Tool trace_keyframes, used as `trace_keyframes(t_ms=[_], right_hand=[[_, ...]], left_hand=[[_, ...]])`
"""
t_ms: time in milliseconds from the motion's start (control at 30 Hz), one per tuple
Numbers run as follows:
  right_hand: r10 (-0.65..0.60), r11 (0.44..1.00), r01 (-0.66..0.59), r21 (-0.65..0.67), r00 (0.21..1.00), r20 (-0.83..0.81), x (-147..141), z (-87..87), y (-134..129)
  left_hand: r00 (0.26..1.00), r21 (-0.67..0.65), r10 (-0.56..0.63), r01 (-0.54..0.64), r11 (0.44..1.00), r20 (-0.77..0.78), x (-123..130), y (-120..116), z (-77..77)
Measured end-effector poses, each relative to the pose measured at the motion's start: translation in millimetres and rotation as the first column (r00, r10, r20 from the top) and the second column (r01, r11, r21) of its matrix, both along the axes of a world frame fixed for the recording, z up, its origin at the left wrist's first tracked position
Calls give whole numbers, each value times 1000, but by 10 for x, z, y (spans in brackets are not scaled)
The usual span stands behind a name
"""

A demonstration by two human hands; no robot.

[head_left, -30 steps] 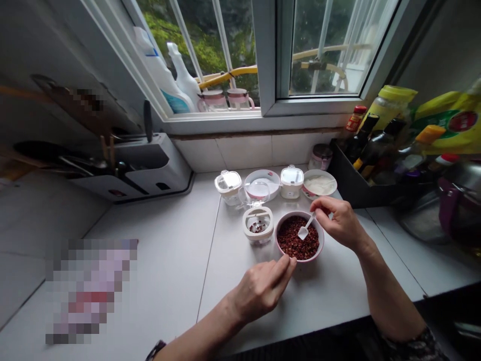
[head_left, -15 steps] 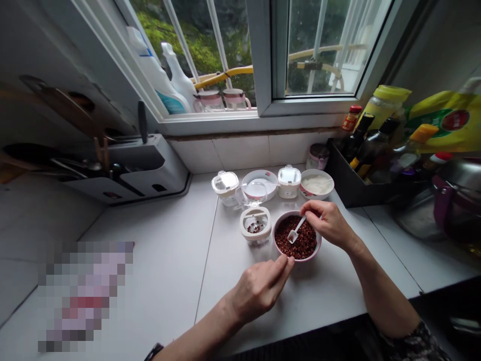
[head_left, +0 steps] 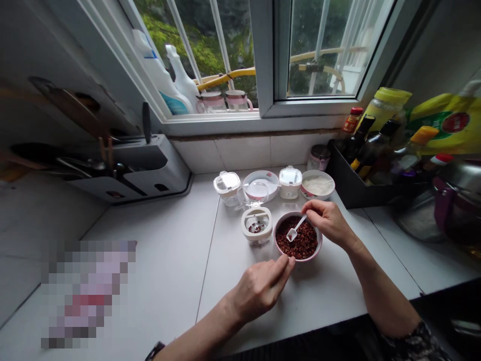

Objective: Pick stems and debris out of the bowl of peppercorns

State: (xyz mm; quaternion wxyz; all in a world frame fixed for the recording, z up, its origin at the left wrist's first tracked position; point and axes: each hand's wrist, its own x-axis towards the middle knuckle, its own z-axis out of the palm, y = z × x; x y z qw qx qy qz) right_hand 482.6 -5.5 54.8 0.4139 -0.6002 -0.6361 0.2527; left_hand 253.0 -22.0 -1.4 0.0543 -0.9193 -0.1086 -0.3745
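Right hand (head_left: 326,222): a narrow pinch, thumb and forefinger closed on the handle of a small white plastic spoon (head_left: 296,227), whose flat scoop lies over the peppercorns just below and to the left of the fingers. The peppercorns (head_left: 302,244) are dry, rough, reddish-brown and loose, heaped in a round ceramic bowl (head_left: 300,259) with a smooth pink rim. The bowl stands on the white countertop (head_left: 319,296) directly beneath the right hand and just ahead of the left hand (head_left: 261,290). Left hand: empty, moderately open, the fingers (head_left: 280,268) lying together and extended, their tips touching the near rim of the bowl. Just left of the bowl, ahead of those fingertips, sits a squat clear jar (head_left: 256,226) with a cream-coloured plastic collar, a few peppercorns in its base. Farther ahead of both hands, in a row along the tiled wall: two lidded clear containers (head_left: 290,181), a shallow white bowl (head_left: 260,184) and a bowl of white powder (head_left: 318,184) — the powder's identity cannot be told. To the right of the right hand, well apart, a black caddy (head_left: 349,193) holds bottles.
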Motion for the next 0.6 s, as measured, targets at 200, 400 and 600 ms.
trace_keyframes(t_ms=[200,400,600], right_hand=[[-20,1000,19,-22,999,-27,-1,-29,20],[-47,994,22,-104,969,-244,20,-21,54],[-63,995,21,-93,882,-467,-72,-19,66]], left_hand=[[1000,-6,-5,5,1000,3,1,3,-3],[1000,-24,-3,3,1000,-1,4,-4,-26],[1000,-54,4,-4,999,-11,2,-10,-65]])
